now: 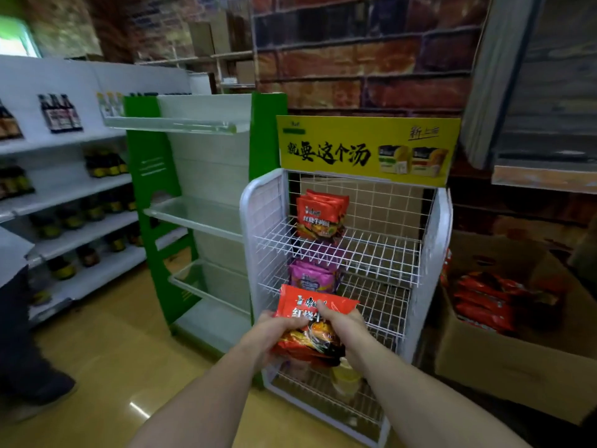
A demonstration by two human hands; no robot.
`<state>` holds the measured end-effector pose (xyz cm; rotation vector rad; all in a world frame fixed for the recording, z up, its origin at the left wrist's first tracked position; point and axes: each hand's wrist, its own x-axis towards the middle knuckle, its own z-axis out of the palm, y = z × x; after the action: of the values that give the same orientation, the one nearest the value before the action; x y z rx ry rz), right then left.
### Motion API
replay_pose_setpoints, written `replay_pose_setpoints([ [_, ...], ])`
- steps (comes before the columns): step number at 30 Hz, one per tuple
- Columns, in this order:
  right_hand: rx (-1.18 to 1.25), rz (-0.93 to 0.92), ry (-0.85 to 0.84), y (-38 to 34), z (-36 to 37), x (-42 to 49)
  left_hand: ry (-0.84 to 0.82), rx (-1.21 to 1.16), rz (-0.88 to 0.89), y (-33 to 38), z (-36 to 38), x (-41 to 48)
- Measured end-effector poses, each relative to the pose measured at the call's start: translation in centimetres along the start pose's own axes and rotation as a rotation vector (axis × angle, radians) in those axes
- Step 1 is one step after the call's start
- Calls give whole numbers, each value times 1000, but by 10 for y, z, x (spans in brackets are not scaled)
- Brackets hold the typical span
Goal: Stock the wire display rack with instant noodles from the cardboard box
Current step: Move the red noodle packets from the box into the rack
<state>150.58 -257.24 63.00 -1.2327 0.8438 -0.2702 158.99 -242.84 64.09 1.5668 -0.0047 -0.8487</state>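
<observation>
Both hands, left (274, 331) and right (345, 324), have fingers clamped on a red noodle pack (310, 321), near the rack (429, 240). The placing step seems in hand. Next, it probably needs setting on a shelf; the box (484, 360) stands right.

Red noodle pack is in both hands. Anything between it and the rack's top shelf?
Nothing visible. The top shelf is open at the front, with bare wire right of the standing red packs. The purple packs lie one shelf lower, behind the held pack.
</observation>
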Motion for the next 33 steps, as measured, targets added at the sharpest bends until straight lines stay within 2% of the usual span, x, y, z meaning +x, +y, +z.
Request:
replay_pose_setpoints([
  [3,37,6,-65,-15,35,4,15,-69,28,16,-29,24],
  [8,-38,20,-95,-38,67,25,-3,-134,96,39,-49,60],
  [17,-128,-41,-81,-110,72,120,-107,-116,206,116,-38,144],
  [24,-156,-190,91,-159,72,212,-91,-23,275,182,-12,235],
  [29,-352,-333,295,-164,78,263,-32,126,355,203,7,293],
  [33,-468,-316,450,-150,86,293,23,275,401,199,17,333],
])
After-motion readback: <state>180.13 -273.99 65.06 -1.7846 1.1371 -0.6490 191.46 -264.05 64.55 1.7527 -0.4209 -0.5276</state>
